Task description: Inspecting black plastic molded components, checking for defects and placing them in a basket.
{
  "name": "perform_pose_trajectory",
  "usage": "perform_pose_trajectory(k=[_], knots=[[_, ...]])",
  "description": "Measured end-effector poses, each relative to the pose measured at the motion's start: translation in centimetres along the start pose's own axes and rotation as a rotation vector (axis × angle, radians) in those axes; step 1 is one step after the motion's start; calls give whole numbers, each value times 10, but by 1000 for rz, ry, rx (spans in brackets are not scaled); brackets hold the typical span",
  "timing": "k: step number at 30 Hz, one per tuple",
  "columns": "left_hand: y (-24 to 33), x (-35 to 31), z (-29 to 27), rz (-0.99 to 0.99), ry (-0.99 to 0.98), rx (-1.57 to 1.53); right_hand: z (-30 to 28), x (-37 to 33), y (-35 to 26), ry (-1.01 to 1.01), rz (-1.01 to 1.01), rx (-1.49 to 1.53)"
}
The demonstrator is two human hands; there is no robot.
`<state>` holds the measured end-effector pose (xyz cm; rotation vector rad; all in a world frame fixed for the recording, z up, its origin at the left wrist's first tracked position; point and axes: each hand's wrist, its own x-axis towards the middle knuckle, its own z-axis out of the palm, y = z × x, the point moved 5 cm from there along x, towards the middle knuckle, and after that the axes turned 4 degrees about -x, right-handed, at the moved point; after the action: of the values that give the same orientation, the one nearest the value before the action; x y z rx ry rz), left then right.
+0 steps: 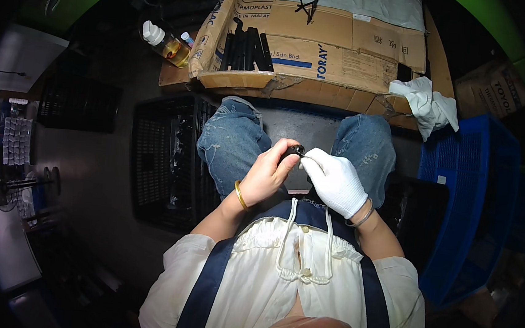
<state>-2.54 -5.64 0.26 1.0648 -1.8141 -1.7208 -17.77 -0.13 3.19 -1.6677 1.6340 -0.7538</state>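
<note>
**Holding a small black part over the lap, both hands on it**

Working at lap height, we have a small black part point(292, 151) pinched between our two hands, just above the gap between our knees. Our bare left hand point(268, 175) has its fingers curled shut around the part from the left and underneath; our white-gloved right hand point(335, 181) meets it from the right, fingertips pressed closed against its end. What exactly the fingertips are doing to it is too small to tell.

As for progress, we judge the work to be mid-run. A row of long black pieces point(247, 50) already lies on the cardboard sheet point(320, 63) far ahead of us, and one piece is in hand. How many remain we cannot say; the crates show no clear contents.

Now the sweep, left to right. At far left, a clear bottle point(167, 44) with amber liquid and a white cap stands at the cardboard's corner. Near left of our knee sits a black slatted crate point(164, 162). The flattened brown carton in the middle carries blue printed lettering and a blue stripe, with a pale rectangular label at its far right. A white sheet point(355, 2) covers its far side. A crumpled white cloth point(427, 103) hangs off its right edge. Far right, another brown printed box point(493, 90), and nearer, a blue plastic crate point(475, 199).
</note>
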Motion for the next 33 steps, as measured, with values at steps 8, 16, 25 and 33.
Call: perform_pose_trajectory(k=[8, 16, 25, 33], knots=[[17, -8, -7, 60, 26, -48, -39, 8, 10, 286, 94, 126], [18, 11, 2, 264, 104, -266, -22, 26, -31, 292, -89, 361], [1, 6, 6, 379, -31, -710, -21, 2, -42, 196, -77, 292], [2, 5, -6, 576, 157, -334, -1, -6, -49, 106, -131, 223]])
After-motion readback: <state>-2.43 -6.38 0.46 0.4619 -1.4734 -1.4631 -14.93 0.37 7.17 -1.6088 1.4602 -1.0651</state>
